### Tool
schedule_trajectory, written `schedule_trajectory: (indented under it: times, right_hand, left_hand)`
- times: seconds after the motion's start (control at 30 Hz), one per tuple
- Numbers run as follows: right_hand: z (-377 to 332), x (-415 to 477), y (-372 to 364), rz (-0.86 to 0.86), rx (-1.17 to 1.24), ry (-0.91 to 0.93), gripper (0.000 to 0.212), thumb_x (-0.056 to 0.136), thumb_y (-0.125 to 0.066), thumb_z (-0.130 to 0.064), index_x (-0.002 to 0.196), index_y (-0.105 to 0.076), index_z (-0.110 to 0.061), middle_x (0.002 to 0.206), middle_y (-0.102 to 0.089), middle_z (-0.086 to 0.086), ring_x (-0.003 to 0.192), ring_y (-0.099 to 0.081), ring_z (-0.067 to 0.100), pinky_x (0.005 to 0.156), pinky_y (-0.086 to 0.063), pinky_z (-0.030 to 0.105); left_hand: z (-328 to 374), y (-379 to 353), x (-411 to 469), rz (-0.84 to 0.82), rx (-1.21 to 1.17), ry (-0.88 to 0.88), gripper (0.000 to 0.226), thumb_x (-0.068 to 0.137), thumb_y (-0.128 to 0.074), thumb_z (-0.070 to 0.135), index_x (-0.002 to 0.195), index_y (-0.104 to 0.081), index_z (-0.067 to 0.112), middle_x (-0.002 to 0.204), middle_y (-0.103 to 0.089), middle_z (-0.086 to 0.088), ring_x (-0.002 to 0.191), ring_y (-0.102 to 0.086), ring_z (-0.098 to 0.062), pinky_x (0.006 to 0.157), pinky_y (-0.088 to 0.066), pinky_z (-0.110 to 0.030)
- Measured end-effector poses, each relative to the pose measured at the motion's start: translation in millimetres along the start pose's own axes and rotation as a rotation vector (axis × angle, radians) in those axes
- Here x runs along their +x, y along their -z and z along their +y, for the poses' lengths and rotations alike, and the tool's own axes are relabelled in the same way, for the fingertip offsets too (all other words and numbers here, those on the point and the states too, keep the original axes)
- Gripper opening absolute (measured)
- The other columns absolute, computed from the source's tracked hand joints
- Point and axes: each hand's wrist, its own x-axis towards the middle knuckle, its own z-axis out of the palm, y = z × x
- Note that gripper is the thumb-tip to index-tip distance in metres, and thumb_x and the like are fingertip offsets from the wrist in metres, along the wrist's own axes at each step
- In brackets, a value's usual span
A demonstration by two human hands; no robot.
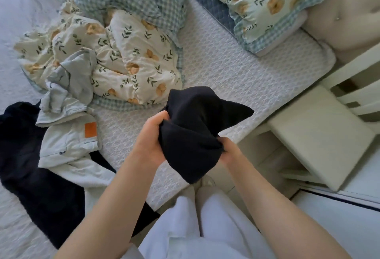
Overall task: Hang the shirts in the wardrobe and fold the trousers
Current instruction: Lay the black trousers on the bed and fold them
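A bunched black garment of soft fabric [191, 133] is held in the air above the near edge of the white quilted bed [226, 63]. The left hand [152, 139] curls its fingers into the cloth at the garment's 9 o'clock side. The right hand [228, 151] grips the cloth at 4 o'clock. At 9 o'clock from the hands, a pale grey garment with an orange patch [70, 147] lies on a dark navy garment [24, 156].

One wide-angle head view looks steeply down onto the bed [236, 69], seemingly from standing height. The left hand [151, 141] and right hand [231, 152] sit close, near centre.
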Motion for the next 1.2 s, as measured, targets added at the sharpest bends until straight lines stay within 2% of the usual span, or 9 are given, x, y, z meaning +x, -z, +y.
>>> schedule_trajectory:
  times: [0.1, 0.23, 0.3, 0.5, 0.73, 0.9, 1.0, 1.1, 1.2]
  right_hand:
    - [-23, -6, 22, 0.028, 0.161, 0.039, 0.018, 0.092, -0.035, 0.004, 0.082, -0.050, -0.002, 0.088, -0.052, 0.015, 0.076, -0.047, 0.025, 0.100, -0.042, 0.036]
    - [-59, -43, 53, 0.050, 0.339, 0.201, 0.021, 0.089, -0.032, 0.003, 0.090, -0.052, -0.004, 0.098, -0.058, 0.016, 0.085, -0.052, 0.037, 0.078, -0.045, 0.052]
    - [-80, -59, 70, 0.066, 0.400, 0.324, 0.023, 0.087, -0.033, 0.006, 0.088, -0.053, -0.006, 0.100, -0.060, 0.016, 0.086, -0.054, 0.038, 0.086, -0.045, 0.059]
    - [-139, -113, 121, 0.128, 0.459, 0.583, 0.037, 0.077, -0.043, 0.010, 0.110, -0.055, 0.000, 0.111, -0.062, 0.015, 0.103, -0.060, 0.033, 0.090, -0.052, 0.047]
    - [-175, -199, 166, 0.106, 0.344, 0.839, 0.033, 0.077, -0.028, 0.013, 0.060, -0.041, -0.013, 0.053, -0.045, -0.003, 0.057, -0.040, 0.013, 0.049, -0.039, 0.021]
    - [-195, -264, 192, 0.137, 0.229, 1.000, 0.036, 0.074, -0.028, 0.015, 0.054, -0.032, -0.015, 0.055, -0.031, -0.001, 0.051, -0.033, 0.012, 0.048, -0.029, 0.021]
    - [-203, -294, 206, 0.100, 0.165, 1.118, 0.050, 0.075, -0.027, 0.018, 0.043, -0.046, -0.016, 0.051, -0.036, -0.003, 0.047, -0.037, 0.010, 0.046, -0.031, 0.019]
    - [-210, -315, 216, 0.118, 0.109, 1.202, 0.035, 0.076, -0.030, 0.019, 0.070, -0.055, -0.004, 0.063, -0.039, 0.003, 0.059, -0.040, 0.016, 0.053, -0.032, 0.022]
    - [-214, -332, 218, 0.254, 0.007, 1.259, 0.033, 0.079, -0.032, 0.020, 0.081, -0.056, -0.004, 0.070, -0.049, 0.004, 0.066, -0.048, 0.017, 0.055, -0.039, 0.021]
  left_hand:
    - [4, 4, 8, 0.048, 0.047, -0.002, 0.032, 0.094, -0.046, 0.012, 0.063, -0.043, 0.019, 0.050, -0.043, 0.003, 0.045, -0.046, -0.010, 0.056, -0.037, -0.027]
    - [-8, -6, 26, 0.034, 0.236, 0.105, 0.020, 0.096, -0.051, 0.014, 0.076, -0.055, 0.015, 0.058, -0.059, -0.003, 0.060, -0.059, -0.018, 0.061, -0.044, -0.032]
    - [-18, -19, 35, 0.008, 0.296, 0.130, 0.009, 0.096, -0.052, 0.012, 0.093, -0.060, 0.012, 0.070, -0.065, -0.007, 0.070, -0.063, -0.022, 0.062, -0.048, -0.033]
    - [-53, -71, 62, -0.176, 0.571, 0.064, 0.038, 0.093, -0.052, -0.001, 0.122, -0.065, 0.019, 0.104, -0.074, -0.015, 0.096, -0.070, -0.035, 0.070, -0.058, -0.040]
    - [-88, -159, 55, -0.371, 0.976, 0.050, 0.031, 0.098, -0.048, 0.006, 0.122, -0.064, 0.017, 0.105, -0.073, -0.013, 0.098, -0.069, -0.030, 0.070, -0.060, -0.037]
    - [-98, -230, 26, -0.513, 1.336, 0.100, 0.030, 0.099, -0.045, 0.018, 0.126, -0.057, 0.023, 0.113, -0.068, -0.012, 0.089, -0.072, -0.029, 0.083, -0.060, -0.044]
    - [-69, -286, 8, -0.534, 1.693, -0.003, 0.025, 0.100, -0.037, 0.016, 0.121, -0.051, 0.016, 0.108, -0.070, -0.010, 0.076, -0.074, -0.027, 0.067, -0.059, -0.033]
    - [-42, -349, -8, -0.456, 1.593, -0.252, 0.026, 0.102, -0.038, 0.016, 0.118, -0.056, 0.005, 0.098, -0.073, -0.008, 0.067, -0.069, -0.024, 0.058, -0.047, -0.026]
    - [-27, -403, -40, -0.594, 1.206, -0.249, 0.048, 0.106, -0.031, 0.037, 0.111, -0.062, 0.001, 0.101, -0.074, -0.013, 0.075, -0.068, -0.026, 0.080, -0.054, -0.035]
